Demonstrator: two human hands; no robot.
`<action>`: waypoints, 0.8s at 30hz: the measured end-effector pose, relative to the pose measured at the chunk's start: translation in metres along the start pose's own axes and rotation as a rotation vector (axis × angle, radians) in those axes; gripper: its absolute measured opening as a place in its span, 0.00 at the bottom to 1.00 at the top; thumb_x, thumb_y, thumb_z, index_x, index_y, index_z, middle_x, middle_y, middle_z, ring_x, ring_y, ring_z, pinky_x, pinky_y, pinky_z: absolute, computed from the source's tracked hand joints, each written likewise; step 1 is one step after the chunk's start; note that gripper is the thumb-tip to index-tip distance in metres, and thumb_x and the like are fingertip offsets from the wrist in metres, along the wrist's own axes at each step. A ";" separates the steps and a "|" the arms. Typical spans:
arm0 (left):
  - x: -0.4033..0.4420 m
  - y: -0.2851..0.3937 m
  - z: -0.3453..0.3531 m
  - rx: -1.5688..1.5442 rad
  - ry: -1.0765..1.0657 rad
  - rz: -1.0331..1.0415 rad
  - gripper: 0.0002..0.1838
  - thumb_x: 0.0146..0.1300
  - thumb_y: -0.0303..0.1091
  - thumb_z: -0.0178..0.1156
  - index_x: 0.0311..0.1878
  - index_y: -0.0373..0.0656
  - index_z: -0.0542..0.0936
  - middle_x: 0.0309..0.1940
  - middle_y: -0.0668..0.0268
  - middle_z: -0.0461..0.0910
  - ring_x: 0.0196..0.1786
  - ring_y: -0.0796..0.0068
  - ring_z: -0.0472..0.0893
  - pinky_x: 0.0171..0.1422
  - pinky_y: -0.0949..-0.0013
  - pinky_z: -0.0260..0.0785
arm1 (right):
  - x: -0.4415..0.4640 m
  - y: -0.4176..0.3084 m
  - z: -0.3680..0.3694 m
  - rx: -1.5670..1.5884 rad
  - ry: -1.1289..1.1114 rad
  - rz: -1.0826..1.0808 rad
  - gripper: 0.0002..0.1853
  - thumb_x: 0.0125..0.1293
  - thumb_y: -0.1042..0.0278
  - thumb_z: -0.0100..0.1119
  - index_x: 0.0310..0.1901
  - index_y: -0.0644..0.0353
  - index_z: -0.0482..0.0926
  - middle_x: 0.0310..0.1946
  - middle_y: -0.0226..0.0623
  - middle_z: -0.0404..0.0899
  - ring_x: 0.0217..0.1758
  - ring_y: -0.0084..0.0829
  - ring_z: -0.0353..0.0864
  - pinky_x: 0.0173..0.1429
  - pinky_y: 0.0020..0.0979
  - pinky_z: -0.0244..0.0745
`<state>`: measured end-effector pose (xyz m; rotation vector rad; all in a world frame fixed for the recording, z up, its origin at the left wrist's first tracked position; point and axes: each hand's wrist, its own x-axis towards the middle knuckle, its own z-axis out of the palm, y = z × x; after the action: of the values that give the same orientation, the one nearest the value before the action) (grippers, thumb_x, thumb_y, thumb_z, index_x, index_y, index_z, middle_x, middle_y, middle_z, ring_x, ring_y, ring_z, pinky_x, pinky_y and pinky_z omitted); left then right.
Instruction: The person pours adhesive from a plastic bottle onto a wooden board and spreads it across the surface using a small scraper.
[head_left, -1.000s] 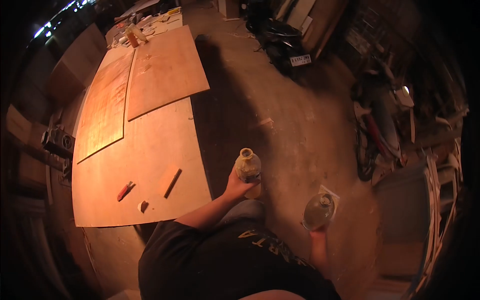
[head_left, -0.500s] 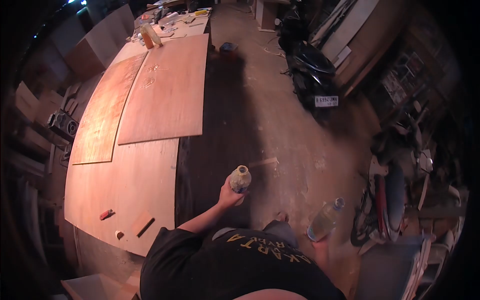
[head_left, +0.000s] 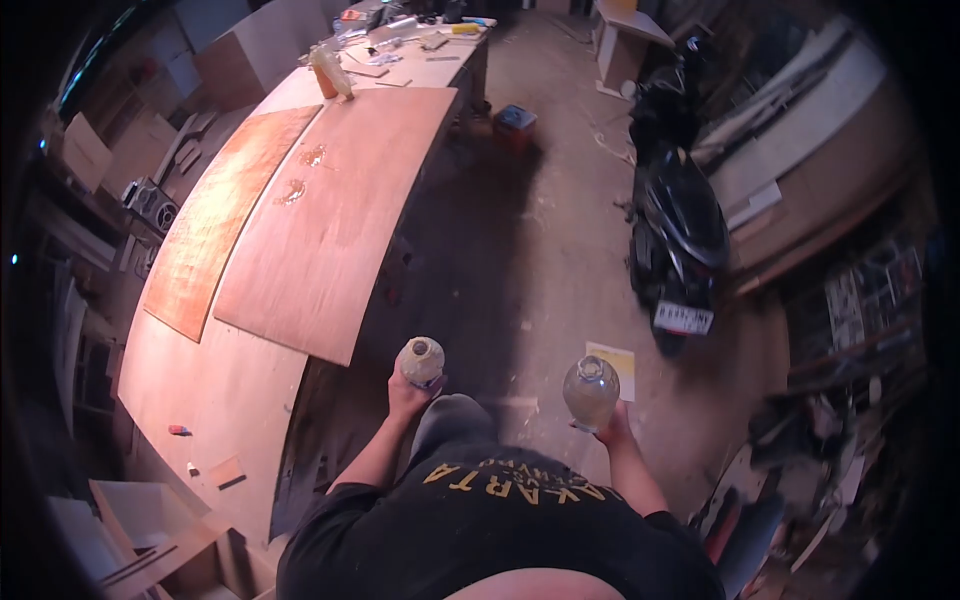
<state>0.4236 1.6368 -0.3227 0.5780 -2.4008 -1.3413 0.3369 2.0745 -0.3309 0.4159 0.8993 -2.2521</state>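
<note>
My left hand (head_left: 410,393) is wrapped round an open-topped, cloudy bottle (head_left: 421,362), held upright beside the long workbench. In my right hand (head_left: 616,424) is a second, clear bottle (head_left: 590,392) with a murky look and its neck pointing up. A pale yellowish sheet (head_left: 612,368) shows behind that bottle. Two thin wooden panels, a wide one (head_left: 340,220) and a narrower one (head_left: 225,225), lie on the workbench (head_left: 225,385). Wet, shiny patches (head_left: 292,191) are on the wide panel. Two more bottles (head_left: 330,75) stand at the panels' far end.
A black motorcycle (head_left: 680,220) is parked at the right, beside leaning boards (head_left: 800,150). A red and blue container (head_left: 516,122) sits on the floor near the bench. Wooden boxes (head_left: 150,515) are at the lower left. A red tool (head_left: 179,430) lies on the bench.
The view has turned and moved forward, so the bench and motorcycle appear shifted. Both hands still hold their bottles. The right-hand bottle, tilted half a second ago, now shows its mouth toward the camera.
</note>
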 end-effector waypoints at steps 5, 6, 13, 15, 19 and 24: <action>0.129 -0.006 0.058 -0.055 0.106 -0.062 0.46 0.47 0.45 0.85 0.67 0.39 0.74 0.55 0.54 0.86 0.58 0.59 0.87 0.62 0.58 0.79 | 0.194 -0.078 -0.035 -0.067 -0.194 0.053 0.37 0.72 0.33 0.51 0.73 0.52 0.70 0.67 0.48 0.76 0.63 0.59 0.80 0.50 0.72 0.84; 0.158 -0.006 0.069 -0.068 0.126 -0.065 0.44 0.47 0.45 0.85 0.65 0.39 0.74 0.54 0.55 0.86 0.57 0.59 0.87 0.63 0.58 0.79 | 0.224 -0.092 -0.035 -0.053 -0.243 0.066 0.38 0.72 0.32 0.51 0.72 0.51 0.70 0.67 0.49 0.76 0.65 0.61 0.78 0.52 0.72 0.83; 0.401 0.048 0.135 -0.188 0.065 0.034 0.47 0.46 0.43 0.85 0.68 0.40 0.72 0.57 0.54 0.85 0.60 0.57 0.86 0.64 0.58 0.78 | 0.365 -0.220 0.016 0.181 -0.338 0.247 0.38 0.71 0.30 0.51 0.73 0.48 0.71 0.71 0.54 0.71 0.69 0.71 0.72 0.60 0.81 0.72; 0.476 0.061 0.153 -0.158 0.059 0.099 0.48 0.47 0.43 0.85 0.69 0.40 0.71 0.58 0.54 0.85 0.61 0.57 0.85 0.65 0.59 0.78 | 0.395 -0.253 0.032 0.255 -0.358 0.231 0.39 0.71 0.29 0.50 0.74 0.48 0.71 0.73 0.55 0.69 0.71 0.71 0.70 0.62 0.82 0.69; 0.615 0.118 0.179 -0.179 0.085 0.188 0.48 0.48 0.43 0.85 0.71 0.41 0.70 0.60 0.53 0.83 0.63 0.56 0.84 0.67 0.58 0.76 | 0.469 -0.309 0.037 0.169 -0.394 0.108 0.39 0.72 0.28 0.47 0.74 0.47 0.70 0.76 0.55 0.65 0.74 0.72 0.65 0.66 0.83 0.64; 0.811 0.148 0.220 -0.244 0.249 0.224 0.45 0.46 0.41 0.85 0.66 0.40 0.73 0.58 0.53 0.79 0.62 0.54 0.81 0.66 0.56 0.74 | 0.612 -0.396 0.045 0.119 -0.256 0.125 0.38 0.72 0.29 0.48 0.73 0.49 0.71 0.72 0.54 0.70 0.72 0.70 0.70 0.62 0.82 0.69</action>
<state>-0.4069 1.4633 -0.2352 0.3712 -2.0011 -1.3501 -0.3813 1.9709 -0.4147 0.2226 0.5942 -2.1882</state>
